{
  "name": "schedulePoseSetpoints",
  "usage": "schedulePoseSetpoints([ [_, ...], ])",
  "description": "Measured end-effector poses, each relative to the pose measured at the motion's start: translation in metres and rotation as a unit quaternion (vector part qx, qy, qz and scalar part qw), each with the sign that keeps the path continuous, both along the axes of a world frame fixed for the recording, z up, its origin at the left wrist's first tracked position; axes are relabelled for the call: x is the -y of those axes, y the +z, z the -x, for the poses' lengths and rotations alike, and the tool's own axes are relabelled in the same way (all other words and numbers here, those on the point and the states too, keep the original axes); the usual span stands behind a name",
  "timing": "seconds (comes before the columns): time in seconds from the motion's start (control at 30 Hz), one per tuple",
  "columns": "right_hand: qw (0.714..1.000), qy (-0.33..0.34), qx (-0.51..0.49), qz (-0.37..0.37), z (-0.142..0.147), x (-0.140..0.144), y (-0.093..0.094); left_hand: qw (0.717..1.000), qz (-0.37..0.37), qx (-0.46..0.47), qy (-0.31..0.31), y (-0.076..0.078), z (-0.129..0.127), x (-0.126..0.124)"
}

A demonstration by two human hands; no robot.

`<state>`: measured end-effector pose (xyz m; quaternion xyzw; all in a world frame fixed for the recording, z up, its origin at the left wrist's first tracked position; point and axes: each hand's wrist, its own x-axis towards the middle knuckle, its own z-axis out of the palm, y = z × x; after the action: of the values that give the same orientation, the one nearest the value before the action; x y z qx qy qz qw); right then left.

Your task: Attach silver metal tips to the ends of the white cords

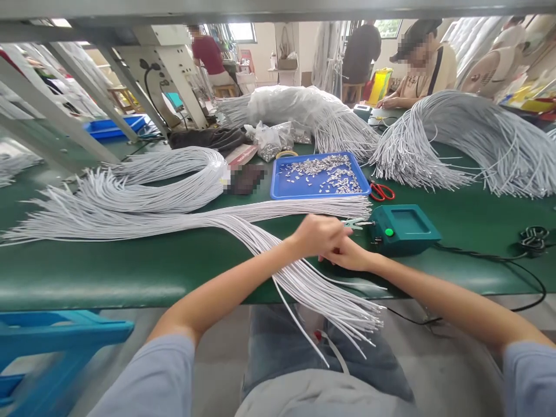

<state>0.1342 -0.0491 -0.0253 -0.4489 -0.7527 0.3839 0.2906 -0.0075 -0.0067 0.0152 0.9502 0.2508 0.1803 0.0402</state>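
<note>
My left hand [319, 234] is closed over the near end of a big bundle of thin white cords [195, 217] lying across the green table [130, 272]. My right hand [350, 255] sits just under and behind it, fingers curled, touching the same cords. What either hand pinches is hidden. A small metal clip [356, 222] juts from a teal box with a green button [402, 229] right beside my hands. Loose cord ends [339, 307] hang over the table edge onto my lap.
A blue tray [282, 188] of several small metal pieces sits behind my hands, red scissors [382, 191] to its right. More white cord bundles [469, 139] lie at the back. A black cable [525, 272] runs right. Other people work at the far side; a blue stool [56, 336] stands at left.
</note>
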Motion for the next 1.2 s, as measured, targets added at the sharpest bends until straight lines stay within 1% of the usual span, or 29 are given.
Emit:
schedulePoseSetpoints([
  [0.03, 1.000, 0.021, -0.011, 0.014, -0.001, 0.000, 0.000, 0.997, 0.001, -0.031, 0.076, 0.004, 0.005, -0.011],
  [0.07, 0.998, 0.043, -0.021, 0.029, -0.001, 0.000, 0.000, 0.990, 0.005, -0.076, 0.121, 0.006, 0.011, -0.021],
  [0.1, 0.997, 0.062, -0.032, 0.041, -0.002, 0.000, 0.000, 0.984, 0.004, -0.100, 0.145, 0.007, 0.017, -0.029],
  [0.2, 0.994, 0.076, -0.055, 0.061, -0.002, -0.002, 0.001, 0.969, -0.007, -0.160, 0.189, 0.006, 0.033, -0.042],
  [0.3, 0.991, 0.080, -0.072, 0.079, -0.001, -0.003, 0.003, 0.956, -0.020, -0.209, 0.204, 0.004, 0.040, -0.043],
  [0.4, 0.990, 0.080, -0.078, 0.090, -0.002, -0.003, 0.004, 0.951, -0.023, -0.240, 0.192, 0.005, 0.040, -0.045],
  [0.5, 0.989, 0.082, -0.079, 0.092, -0.002, -0.004, 0.003, 0.950, -0.032, -0.256, 0.177, 0.007, 0.039, -0.049],
  [0.6, 0.988, 0.081, -0.091, 0.091, -0.001, -0.005, 0.002, 0.947, -0.061, -0.261, 0.175, 0.011, 0.043, -0.049],
  [0.67, 0.988, 0.084, -0.093, 0.089, 0.000, -0.006, 0.002, 0.943, -0.086, -0.253, 0.197, 0.015, 0.048, -0.048],
  [0.73, 0.989, 0.090, -0.083, 0.079, 0.000, -0.007, 0.003, 0.937, -0.111, -0.218, 0.248, 0.022, 0.054, -0.046],
  [0.77, 0.990, 0.090, -0.077, 0.072, 0.000, -0.007, 0.004, 0.934, -0.121, -0.190, 0.277, 0.027, 0.057, -0.046],
  [0.83, 0.991, 0.088, -0.074, 0.068, 0.000, -0.008, 0.006, 0.933, -0.130, -0.118, 0.313, 0.038, 0.059, -0.045],
  [0.87, 0.991, 0.087, -0.073, 0.071, -0.001, -0.008, 0.008, 0.937, -0.126, -0.077, 0.316, 0.043, 0.058, -0.042],
  [0.9, 0.991, 0.088, -0.072, 0.075, -0.001, -0.008, 0.009, 0.946, -0.110, -0.029, 0.303, 0.049, 0.056, -0.038],
  [0.93, 0.991, 0.090, -0.069, 0.078, -0.001, -0.008, 0.009, 0.960, -0.074, 0.018, 0.270, 0.054, 0.053, -0.030],
  [0.97, 0.991, 0.092, -0.063, 0.075, -0.002, -0.008, 0.010, 0.974, -0.011, 0.060, 0.220, 0.057, 0.048, -0.020],
  [1.0, 0.992, 0.094, -0.057, 0.067, -0.002, -0.008, 0.010, 0.981, 0.077, 0.084, 0.160, 0.060, 0.042, -0.008],
  [1.03, 0.992, 0.098, -0.050, 0.059, -0.002, -0.008, 0.009, 0.976, 0.186, 0.075, 0.089, 0.062, 0.036, 0.006],
  [1.07, 0.993, 0.099, -0.046, 0.049, -0.002, -0.009, 0.009, 0.952, 0.301, 0.044, 0.020, 0.062, 0.029, 0.020],
  [1.1, 0.993, 0.099, -0.044, 0.040, -0.003, -0.009, 0.008, 0.917, 0.398, 0.008, -0.040, 0.061, 0.023, 0.033],
  [1.13, 0.994, 0.097, -0.047, 0.036, -0.003, -0.009, 0.007, 0.870, 0.482, -0.029, -0.100, 0.059, 0.017, 0.044],
  [1.17, 0.993, 0.094, -0.054, 0.038, -0.003, -0.009, 0.007, 0.812, 0.559, -0.062, -0.157, 0.057, 0.013, 0.051],
  [1.2, 0.993, 0.088, -0.065, 0.042, -0.003, -0.008, 0.006, 0.758, 0.615, -0.077, -0.204, 0.053, 0.010, 0.055],
])
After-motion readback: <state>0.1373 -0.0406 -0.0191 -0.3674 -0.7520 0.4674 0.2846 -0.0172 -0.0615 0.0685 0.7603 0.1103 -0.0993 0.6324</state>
